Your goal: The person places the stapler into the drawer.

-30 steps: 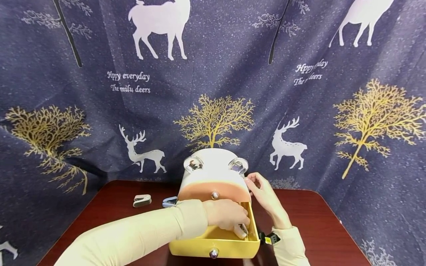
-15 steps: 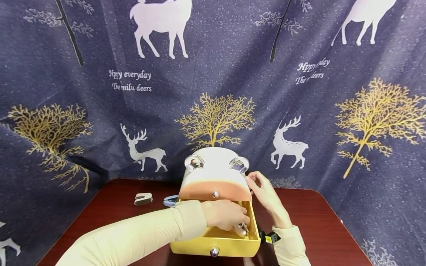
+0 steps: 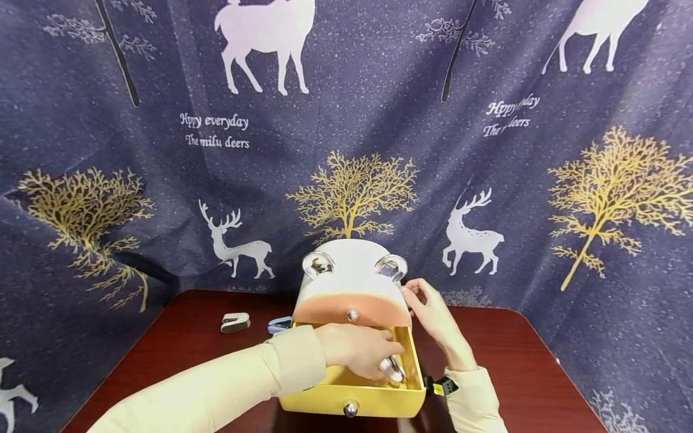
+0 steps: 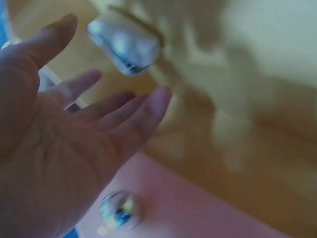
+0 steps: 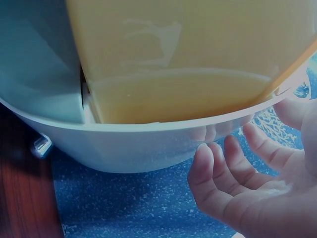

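My left hand (image 3: 354, 350) reaches into the pulled-out yellow drawer (image 3: 316, 402) of a small white cabinet (image 3: 349, 267). In the left wrist view its fingers are spread, with a gap between them and a small white stapler (image 4: 126, 42). That stapler lies by the drawer's right wall, partly hidden by the hand in the head view. My right hand (image 3: 435, 322) is at the cabinet's right side. Seen from the right wrist, its bent fingers (image 5: 202, 161) are right at the white side wall and hold nothing.
A pale stapler (image 3: 235, 323) and a light blue one (image 3: 279, 325) lie on the dark red table (image 3: 509, 373), left of the cabinet. Above the drawer is an orange-pink drawer front (image 3: 325, 310) with a round knob. A patterned cloth (image 3: 346, 90) hangs behind.
My left hand has let go of the stapler and drawn slightly to the left, so more of the stapler shows in the drawer. The right hand has stayed by the cabinet's side.
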`<state>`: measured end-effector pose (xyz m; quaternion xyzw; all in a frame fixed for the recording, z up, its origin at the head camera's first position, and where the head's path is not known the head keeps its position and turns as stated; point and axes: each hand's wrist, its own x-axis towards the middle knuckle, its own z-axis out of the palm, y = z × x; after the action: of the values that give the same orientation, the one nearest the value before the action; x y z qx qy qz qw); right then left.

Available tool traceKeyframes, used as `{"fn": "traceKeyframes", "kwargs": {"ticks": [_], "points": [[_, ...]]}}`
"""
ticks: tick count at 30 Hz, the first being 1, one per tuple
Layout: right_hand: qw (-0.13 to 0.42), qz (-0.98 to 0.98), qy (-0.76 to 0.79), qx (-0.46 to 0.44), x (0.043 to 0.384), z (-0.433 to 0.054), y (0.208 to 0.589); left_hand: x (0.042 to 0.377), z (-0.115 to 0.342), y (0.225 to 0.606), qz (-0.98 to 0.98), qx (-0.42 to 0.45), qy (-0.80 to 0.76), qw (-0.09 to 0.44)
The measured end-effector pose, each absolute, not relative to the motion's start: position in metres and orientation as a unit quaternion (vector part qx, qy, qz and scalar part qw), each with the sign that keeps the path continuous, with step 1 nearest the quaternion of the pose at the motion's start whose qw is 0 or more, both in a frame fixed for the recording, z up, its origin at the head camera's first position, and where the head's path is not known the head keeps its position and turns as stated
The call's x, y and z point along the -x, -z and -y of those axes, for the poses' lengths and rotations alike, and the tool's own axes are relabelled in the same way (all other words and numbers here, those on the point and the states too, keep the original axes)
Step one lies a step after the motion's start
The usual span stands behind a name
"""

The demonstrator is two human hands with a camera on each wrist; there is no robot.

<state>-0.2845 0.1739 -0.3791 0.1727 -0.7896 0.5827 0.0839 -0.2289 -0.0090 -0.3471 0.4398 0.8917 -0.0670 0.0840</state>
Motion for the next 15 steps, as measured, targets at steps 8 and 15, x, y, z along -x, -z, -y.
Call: {"fn": "traceKeyframes", "kwargs": {"ticks": [8, 15], "points": [[0.084, 0.787, -0.586, -0.171, 0.283, -0.175, 0.380, 0.218, 0.027, 0.321, -0.884, -0.461, 0.013, 0.081], [0.086, 0.790, -0.581, -0.173, 0.284, -0.173, 0.377, 0.213, 0.053, 0.302, -0.877, -0.473, -0.055, 0.065]]}}
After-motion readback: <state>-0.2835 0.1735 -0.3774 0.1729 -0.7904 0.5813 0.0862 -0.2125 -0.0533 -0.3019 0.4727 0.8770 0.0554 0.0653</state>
